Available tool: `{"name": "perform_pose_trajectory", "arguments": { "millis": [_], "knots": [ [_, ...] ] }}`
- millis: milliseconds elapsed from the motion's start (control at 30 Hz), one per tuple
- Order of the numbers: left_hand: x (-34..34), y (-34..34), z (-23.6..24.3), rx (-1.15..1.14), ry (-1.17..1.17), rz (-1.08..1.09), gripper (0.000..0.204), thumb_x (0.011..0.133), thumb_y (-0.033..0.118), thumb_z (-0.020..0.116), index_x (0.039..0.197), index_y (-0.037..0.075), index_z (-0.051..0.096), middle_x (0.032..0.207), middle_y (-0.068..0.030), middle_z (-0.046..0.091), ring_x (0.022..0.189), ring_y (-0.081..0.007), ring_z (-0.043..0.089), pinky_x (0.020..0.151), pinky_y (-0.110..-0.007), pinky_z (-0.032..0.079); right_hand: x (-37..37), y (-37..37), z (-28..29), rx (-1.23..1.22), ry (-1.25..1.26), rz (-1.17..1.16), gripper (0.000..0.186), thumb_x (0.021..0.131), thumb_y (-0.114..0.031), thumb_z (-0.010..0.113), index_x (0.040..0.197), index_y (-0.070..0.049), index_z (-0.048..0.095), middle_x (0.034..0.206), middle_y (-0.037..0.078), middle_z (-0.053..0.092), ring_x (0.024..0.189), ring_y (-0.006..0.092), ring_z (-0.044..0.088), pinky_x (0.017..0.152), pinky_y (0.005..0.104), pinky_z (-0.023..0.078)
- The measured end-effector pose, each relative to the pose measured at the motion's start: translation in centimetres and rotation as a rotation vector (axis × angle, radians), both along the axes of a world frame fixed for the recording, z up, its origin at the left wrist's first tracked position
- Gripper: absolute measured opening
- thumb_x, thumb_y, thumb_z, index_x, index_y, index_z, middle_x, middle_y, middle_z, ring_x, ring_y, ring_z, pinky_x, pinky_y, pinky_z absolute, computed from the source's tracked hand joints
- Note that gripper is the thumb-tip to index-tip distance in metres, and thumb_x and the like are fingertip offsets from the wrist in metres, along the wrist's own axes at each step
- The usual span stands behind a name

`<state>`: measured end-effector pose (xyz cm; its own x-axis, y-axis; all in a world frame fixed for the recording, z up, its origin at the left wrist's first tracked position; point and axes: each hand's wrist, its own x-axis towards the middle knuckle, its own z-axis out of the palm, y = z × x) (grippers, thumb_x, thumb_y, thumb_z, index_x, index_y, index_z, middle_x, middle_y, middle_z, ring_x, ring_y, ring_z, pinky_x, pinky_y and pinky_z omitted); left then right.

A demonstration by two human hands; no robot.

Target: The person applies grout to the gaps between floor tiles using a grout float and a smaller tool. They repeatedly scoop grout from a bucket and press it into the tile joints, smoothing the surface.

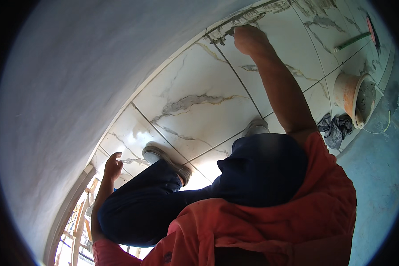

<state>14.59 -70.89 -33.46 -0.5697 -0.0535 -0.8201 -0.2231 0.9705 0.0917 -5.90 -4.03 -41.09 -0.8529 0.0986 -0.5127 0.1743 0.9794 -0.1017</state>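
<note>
My right hand (251, 39), arm stretched far forward, is closed at the joint between the wall and the tiled floor. Whatever it grips is hidden, though a small dark edge shows beside the fingers. Rough wet-looking grey mortar (239, 20) runs along that joint, on both sides of the hand. White floor tiles (195, 128) with grey and gold veining lie under me. Over at the left, my left hand (113, 167) hangs near the foot of the wall with its fingers loosely apart, nothing seen in it.
A worn orange-brown bucket (346, 91), smeared grey, leans at the right beside a crumpled dark cloth or bag (334, 128). Beyond it lies a tool with a green handle (352, 42) and a red-edged head. The pale wall (88, 84) borders the left; wooden poles (78, 226) show through an opening.
</note>
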Motion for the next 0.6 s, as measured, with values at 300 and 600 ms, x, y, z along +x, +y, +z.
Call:
{"name": "perform_pose_trajectory", "arguments": {
  "millis": [300,600],
  "knots": [
    [0.2,0.3,0.3,-0.022,-0.031,-0.009,0.045,0.089,0.004,0.059,0.134,0.005,0.059,0.130,-0.0197,0.067,0.102,-0.0307,0.072,0.093,-0.040,0.056,-0.2,3.0,-0.8,0.005,0.005,0.001,0.032,0.094,-0.014,0.054,0.121,-0.005,0.068,0.115,0.020,0.072,0.108,0.0372,0.070,0.095,0.0473,0.056],
    [-0.2,0.1,0.1,-0.012,-0.025,-0.051,0.044,0.090,0.004,0.060,0.134,0.005,0.059,0.128,-0.0204,0.067,0.102,-0.0314,0.072,0.094,-0.041,0.055,-0.7,4.1,-1.4,0.009,0.128,-0.056,0.025,0.092,-0.013,0.058,0.111,-0.005,0.072,0.110,0.021,0.074,0.106,0.0372,0.071,0.092,0.0484,0.057]
  ]
}}
